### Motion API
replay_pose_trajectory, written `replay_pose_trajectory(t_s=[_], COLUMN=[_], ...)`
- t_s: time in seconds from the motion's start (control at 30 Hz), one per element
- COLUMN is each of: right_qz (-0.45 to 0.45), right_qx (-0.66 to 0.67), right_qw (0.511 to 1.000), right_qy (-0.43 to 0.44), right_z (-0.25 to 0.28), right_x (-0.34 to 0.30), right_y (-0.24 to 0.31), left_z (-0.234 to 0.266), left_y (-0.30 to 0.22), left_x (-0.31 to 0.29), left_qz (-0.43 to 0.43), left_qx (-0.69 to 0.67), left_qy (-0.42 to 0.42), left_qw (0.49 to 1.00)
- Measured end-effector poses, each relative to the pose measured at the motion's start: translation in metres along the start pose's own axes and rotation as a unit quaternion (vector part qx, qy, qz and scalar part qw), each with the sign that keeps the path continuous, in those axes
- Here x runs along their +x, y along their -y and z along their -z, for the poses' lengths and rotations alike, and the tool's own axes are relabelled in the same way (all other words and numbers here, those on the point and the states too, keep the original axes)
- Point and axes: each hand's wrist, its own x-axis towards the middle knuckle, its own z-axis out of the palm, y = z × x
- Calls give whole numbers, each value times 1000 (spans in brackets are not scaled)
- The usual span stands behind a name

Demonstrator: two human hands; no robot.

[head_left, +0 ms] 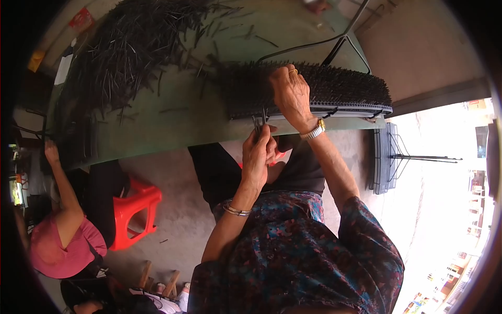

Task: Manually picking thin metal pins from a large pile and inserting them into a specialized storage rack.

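Long black bristle-studded brush strip (334,91) lies on the far green table edge (172,131). Right hand (291,94) presses flat on it; left hand (259,152) pinches thin black pins (258,123). Strip probably light, stiff, prickly; grip its pale base rail.

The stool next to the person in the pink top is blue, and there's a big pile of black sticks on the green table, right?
Not quite. The head view shows the stool is red, not blue. It does stand beside the person in the pink top, and the pile of black sticks does lie on the green table.
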Motion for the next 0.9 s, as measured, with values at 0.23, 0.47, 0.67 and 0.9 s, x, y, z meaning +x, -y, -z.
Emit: replay_pose_trajectory(t_s=[0.23, 0.47, 0.67, 0.9], right_qz=[47, 31, 23, -17], right_qx=[26, 33, 45, 34], right_qw=[998, 999, 998, 999], right_qy=[22, -6, 33, 5], right_z=[-5, 18, 14, 6], right_x=[0, 12, 11, 22], right_y=[-10, 4, -4, -6], left_z=[4, 6, 4, -2], left_y=[-3, 1, 1, 0], left_x=[2, 6, 7, 3], left_qz=[7, -7, -1, 19], left_qx=[25, 31, 34, 30], left_qy=[-25, -25, -27, -12], left_qw=[999, 999, 999, 999])
